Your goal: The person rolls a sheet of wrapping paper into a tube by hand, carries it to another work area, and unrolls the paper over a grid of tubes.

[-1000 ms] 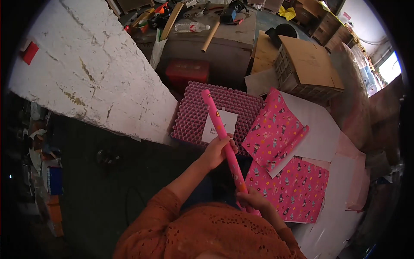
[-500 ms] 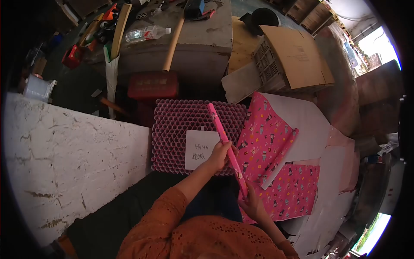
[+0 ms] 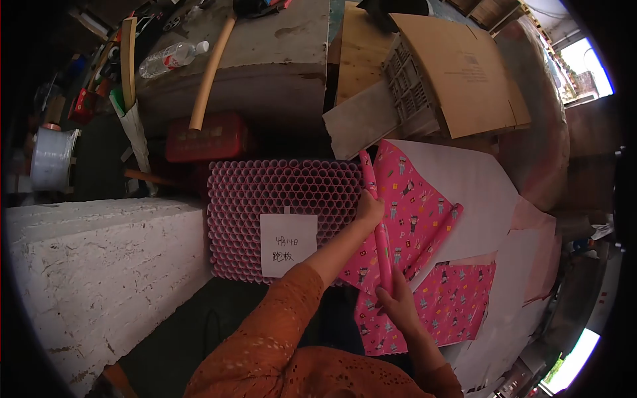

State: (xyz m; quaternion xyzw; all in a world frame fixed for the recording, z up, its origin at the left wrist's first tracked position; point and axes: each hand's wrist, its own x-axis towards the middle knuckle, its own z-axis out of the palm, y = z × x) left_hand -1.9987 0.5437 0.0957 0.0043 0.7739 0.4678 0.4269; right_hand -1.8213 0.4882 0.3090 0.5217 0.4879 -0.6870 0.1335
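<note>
My left hand point(image 3: 370, 209) is wrapped round the upper part of a pink patterned roll point(image 3: 384, 249). Lower down, my right hand point(image 3: 397, 300) lies against the roll's near end, thumb and fingers partly apart. The roll slants over the left edge of a pink printed sheet point(image 3: 415, 205), whose right edge curls up. Another pink printed sheet point(image 3: 458, 298) lies nearer to me, over white paper point(image 3: 471, 179). To the left stands a block of stacked pink-rimmed tubes point(image 3: 245, 192), with a white handwritten note point(image 3: 288, 245) on it.
A white rough wall point(image 3: 126, 265) runs along the left. Behind the tubes are a red box point(image 3: 206, 137) and a worktop point(image 3: 279, 40) with a plastic bottle point(image 3: 174, 58) and a brown cardboard tube point(image 3: 212, 73). A cardboard-topped crate point(image 3: 458, 73) stands at the back right.
Both hands have carried the pink roll to the right, from in front of the tube block onto the printed sheet's left edge. The camera view has turned as well.
</note>
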